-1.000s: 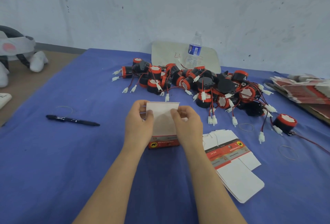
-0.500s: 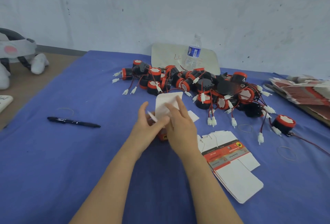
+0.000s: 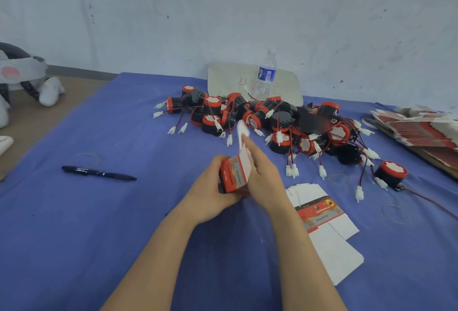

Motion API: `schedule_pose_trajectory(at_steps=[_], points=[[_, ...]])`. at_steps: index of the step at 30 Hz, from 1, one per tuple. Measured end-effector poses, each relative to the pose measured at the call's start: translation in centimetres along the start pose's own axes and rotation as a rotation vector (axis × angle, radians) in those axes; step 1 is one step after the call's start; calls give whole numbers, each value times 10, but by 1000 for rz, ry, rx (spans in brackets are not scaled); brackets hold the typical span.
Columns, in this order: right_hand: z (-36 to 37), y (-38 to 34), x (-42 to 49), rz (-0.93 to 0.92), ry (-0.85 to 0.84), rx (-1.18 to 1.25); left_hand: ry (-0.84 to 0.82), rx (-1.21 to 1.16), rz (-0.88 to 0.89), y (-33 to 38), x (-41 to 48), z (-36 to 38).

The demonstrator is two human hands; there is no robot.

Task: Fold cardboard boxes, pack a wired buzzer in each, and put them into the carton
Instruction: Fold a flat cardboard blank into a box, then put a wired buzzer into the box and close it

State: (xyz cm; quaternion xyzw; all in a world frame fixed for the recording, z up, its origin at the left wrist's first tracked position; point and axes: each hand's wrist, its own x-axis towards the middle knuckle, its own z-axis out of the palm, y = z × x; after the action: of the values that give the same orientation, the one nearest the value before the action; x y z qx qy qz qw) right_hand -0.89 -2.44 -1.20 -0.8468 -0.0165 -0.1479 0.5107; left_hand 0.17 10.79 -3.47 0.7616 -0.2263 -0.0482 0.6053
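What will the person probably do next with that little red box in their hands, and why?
Probably fold the white flap down and tuck it in to close that end. The left hand grips the red box, and the right hand presses straight fingers against the flap, which stands up untucked.
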Motion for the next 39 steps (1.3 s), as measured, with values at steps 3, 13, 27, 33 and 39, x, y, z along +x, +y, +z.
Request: schedule_pose_trajectory(at_steps=[3, 13, 27, 33, 39], points=[[-2, -9, 0, 81, 41, -77, -66, -37, 66, 3, -1, 3], [-19, 22, 20, 365, 339, -534, 411, 601, -347, -11, 7, -15], [-41, -20, 4, -128, 259, -32, 280, 651, -338, -14, 10, -13], [-56, -17, 1, 188, 314, -256, 313, 119, -224, -13, 10, -13], [-56, 6, 1, 489, 381, -553, 264, 98, -157, -16, 13, -11]])
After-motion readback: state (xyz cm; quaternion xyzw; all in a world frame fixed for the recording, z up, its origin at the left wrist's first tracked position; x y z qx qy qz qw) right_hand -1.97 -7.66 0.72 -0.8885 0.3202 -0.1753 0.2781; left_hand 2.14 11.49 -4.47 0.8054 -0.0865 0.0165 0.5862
